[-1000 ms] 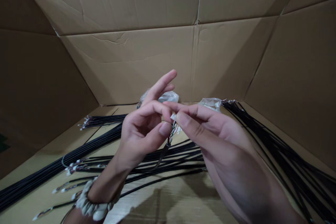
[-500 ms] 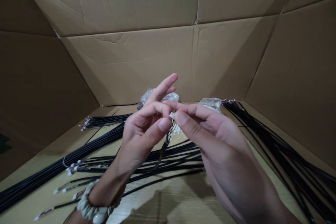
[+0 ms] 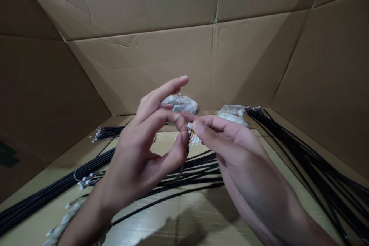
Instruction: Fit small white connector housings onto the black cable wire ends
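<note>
My right hand [image 3: 239, 150] pinches a small white connector [image 3: 190, 125] between thumb and forefinger. Thin coloured wires [image 3: 192, 136] hang below the connector toward a black cable, most of it hidden behind my left hand. With its thumb and forefinger tips pressed together beside those wires, my left hand [image 3: 144, 142] grips one or more of them; exactly how many is hidden. Its other fingers are raised and extended. Behind the fingers, several loose white connectors [image 3: 196, 140] lie on the work surface.
Black cables [image 3: 198, 169] with white ends lie across the surface [image 3: 161, 223]. A tied cable bundle [image 3: 57, 190] is at left, a smaller bundle [image 3: 108, 132] behind it, another [image 3: 302, 161] at right. Two clear plastic bags [image 3: 183, 104] [image 3: 232, 113] rest against the cardboard wall [image 3: 161, 57].
My left hand has turned and risen, its thumb now upright against the forefinger, and its wrist has shifted left. My right hand stays almost in place, still holding the connector.
</note>
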{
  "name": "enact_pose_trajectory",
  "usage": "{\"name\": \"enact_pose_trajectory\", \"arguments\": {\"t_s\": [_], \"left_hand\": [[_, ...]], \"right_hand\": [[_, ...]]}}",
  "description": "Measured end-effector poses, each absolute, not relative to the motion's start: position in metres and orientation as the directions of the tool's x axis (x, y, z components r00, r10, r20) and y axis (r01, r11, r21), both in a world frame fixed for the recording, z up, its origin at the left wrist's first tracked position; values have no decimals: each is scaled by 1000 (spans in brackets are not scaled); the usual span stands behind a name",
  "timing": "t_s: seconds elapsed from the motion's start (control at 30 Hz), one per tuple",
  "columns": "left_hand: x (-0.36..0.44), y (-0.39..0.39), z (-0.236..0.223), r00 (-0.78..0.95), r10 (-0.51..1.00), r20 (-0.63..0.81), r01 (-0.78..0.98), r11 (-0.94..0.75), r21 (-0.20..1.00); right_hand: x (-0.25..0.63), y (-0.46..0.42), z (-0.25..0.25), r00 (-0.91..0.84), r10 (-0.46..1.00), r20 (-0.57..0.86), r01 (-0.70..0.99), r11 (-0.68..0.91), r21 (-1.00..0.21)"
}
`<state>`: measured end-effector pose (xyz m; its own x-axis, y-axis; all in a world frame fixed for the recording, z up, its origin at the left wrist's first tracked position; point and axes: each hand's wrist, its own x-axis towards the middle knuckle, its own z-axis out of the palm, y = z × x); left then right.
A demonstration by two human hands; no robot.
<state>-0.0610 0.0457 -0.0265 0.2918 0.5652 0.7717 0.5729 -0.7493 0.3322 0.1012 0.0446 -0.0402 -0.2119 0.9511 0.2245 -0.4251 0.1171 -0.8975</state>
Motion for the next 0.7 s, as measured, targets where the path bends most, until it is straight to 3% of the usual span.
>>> {"name": "enact_pose_trajectory", "arguments": {"t_s": [0.17, 0.3, 0.4, 0.57, 0.63, 0.7], "left_hand": [[-60, 34, -20, 363, 494, 790, 743, -666, 75], [-54, 28, -19, 313, 518, 796, 790, -607, 85], [-53, 26, -19, 204, 581, 788, 774, -588, 233], [-53, 25, -25, -53, 800, 597, 507, -494, 707], [-51, 23, -29, -111, 834, 540, 381, -466, 799], [-48, 20, -33, -141, 824, 548, 328, -484, 811]], "right_hand": [[99, 45, -41, -172, 973, 153, -433, 65, -899], [96, 45, -42, -179, 969, 168, -444, 73, -893], [95, 46, -43, -179, 963, 199, -472, 94, -877], [92, 49, -46, -208, 957, 203, -577, 47, -815], [91, 52, -47, -219, 954, 204, -597, 34, -801], [90, 54, -47, -238, 947, 215, -601, 30, -799]]}}
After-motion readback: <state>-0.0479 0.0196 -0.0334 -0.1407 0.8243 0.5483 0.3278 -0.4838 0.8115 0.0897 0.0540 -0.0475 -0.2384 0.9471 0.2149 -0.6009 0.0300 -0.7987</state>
